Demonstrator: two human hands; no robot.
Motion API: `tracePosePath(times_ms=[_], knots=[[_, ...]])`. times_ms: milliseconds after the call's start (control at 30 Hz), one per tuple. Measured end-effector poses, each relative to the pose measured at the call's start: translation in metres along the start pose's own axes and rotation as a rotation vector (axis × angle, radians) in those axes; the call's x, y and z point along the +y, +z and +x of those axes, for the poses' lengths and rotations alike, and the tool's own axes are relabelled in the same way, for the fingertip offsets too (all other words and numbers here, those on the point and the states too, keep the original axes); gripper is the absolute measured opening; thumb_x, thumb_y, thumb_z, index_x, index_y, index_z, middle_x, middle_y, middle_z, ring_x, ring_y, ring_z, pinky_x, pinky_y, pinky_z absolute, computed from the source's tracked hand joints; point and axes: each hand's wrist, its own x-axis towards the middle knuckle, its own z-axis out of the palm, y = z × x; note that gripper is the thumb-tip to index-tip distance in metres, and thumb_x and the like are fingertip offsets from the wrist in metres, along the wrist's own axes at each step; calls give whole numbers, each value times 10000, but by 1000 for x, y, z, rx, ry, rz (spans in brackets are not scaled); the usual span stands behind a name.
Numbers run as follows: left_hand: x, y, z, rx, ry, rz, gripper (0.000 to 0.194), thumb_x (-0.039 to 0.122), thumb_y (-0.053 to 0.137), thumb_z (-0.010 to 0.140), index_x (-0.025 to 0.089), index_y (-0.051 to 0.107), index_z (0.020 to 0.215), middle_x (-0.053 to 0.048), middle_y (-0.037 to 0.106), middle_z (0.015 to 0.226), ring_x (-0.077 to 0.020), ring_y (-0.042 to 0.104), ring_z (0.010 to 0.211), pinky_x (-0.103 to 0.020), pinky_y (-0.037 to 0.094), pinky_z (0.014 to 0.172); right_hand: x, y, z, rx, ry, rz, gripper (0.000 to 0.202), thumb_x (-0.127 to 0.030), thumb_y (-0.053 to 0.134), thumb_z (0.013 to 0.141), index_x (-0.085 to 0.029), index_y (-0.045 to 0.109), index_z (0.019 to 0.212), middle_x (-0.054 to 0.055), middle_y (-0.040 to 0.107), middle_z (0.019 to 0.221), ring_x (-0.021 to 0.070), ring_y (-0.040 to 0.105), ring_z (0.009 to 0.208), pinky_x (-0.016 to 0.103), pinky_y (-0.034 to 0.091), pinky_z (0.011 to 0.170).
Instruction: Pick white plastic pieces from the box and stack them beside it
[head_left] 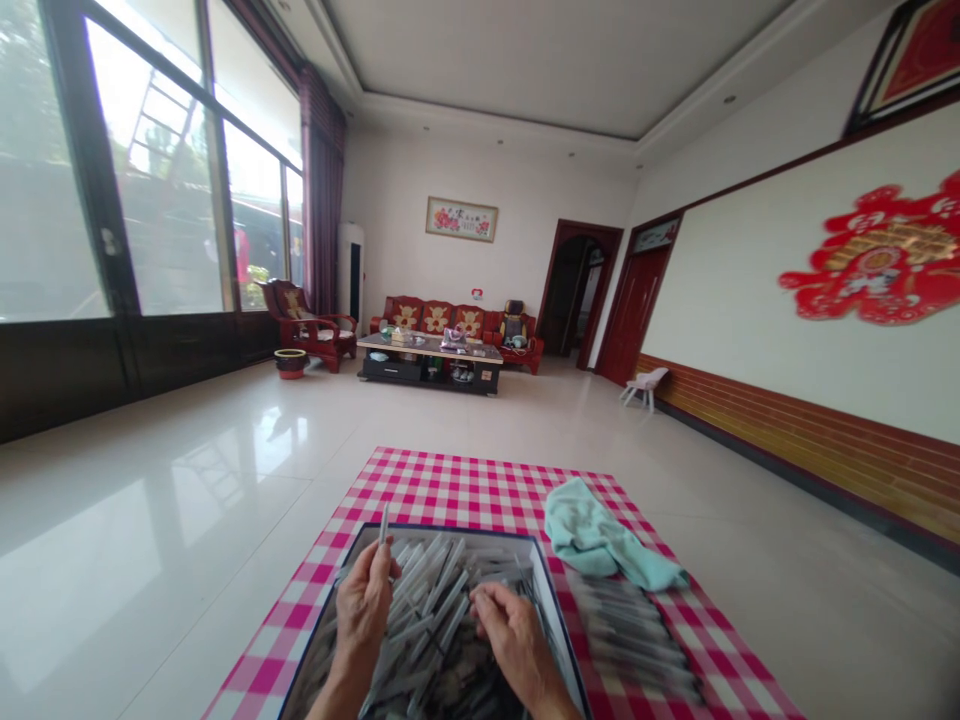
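Note:
My left hand (pixel 365 590) is closed round a slim, whitish translucent tube (pixel 385 522), held upright above the left part of a dark-rimmed box (pixel 541 570). Many similar translucent tubes (pixel 427 580) and some dark thin pieces lie jumbled in the box. Over its right part is my right hand (pixel 506 625), thumb and fingertips pressed together; anything between them is too small to make out. Right of the box, a row of translucent tubes with dark ends (pixel 637 640) lies side by side, blurred. Behind that row is a crumpled mint-green cloth (pixel 592 530).
A pink-and-white checked tablecloth (pixel 465 483) lies under the box. Farther off stand a low coffee table (pixel 427 350), a red wooden sofa (pixel 435 318), an armchair (pixel 319 335), a red and black bucket (pixel 291 364) and a small pale chair (pixel 645 386).

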Motion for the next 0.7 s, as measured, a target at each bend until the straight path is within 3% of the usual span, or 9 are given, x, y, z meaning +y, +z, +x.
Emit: tracePosePath(times_ms=[133, 333, 500, 700], knots=[[-11, -5, -2, 52, 173, 237, 582, 696, 490, 784, 162, 640, 963, 39, 565, 565, -137, 538, 502, -248, 431, 522, -8, 9, 9, -24, -153, -242, 176, -224, 553, 830, -203, 722, 784, 33, 698, 736, 193, 654, 698, 263, 474, 657], [-24, 1, -4, 70, 358, 444, 395, 460, 420, 874, 161, 616, 1044, -51, 702, 697, -219, 685, 648, -300, 499, 607, -16, 38, 34, -191, -333, -523, 305, -19, 503, 771, -206, 716, 885, 33, 702, 887, 171, 648, 848, 245, 461, 766], [-25, 3, -6, 105, 519, 551, 305, 345, 420, 884, 164, 637, 997, -109, 743, 886, -246, 719, 797, -319, 527, 687, -14, 49, 40, -299, -372, -636, 279, -62, 576, 751, -237, 703, 927, 25, 700, 925, 216, 614, 923, 320, 426, 863], [-23, 3, -8, 89, 499, 594, 337, 333, 426, 909, 152, 649, 1085, -78, 746, 800, -210, 718, 683, -274, 515, 614, -23, 50, 37, -340, -340, -763, 168, -216, 652, 767, -228, 675, 933, 46, 684, 955, 259, 586, 948, 395, 403, 879]])
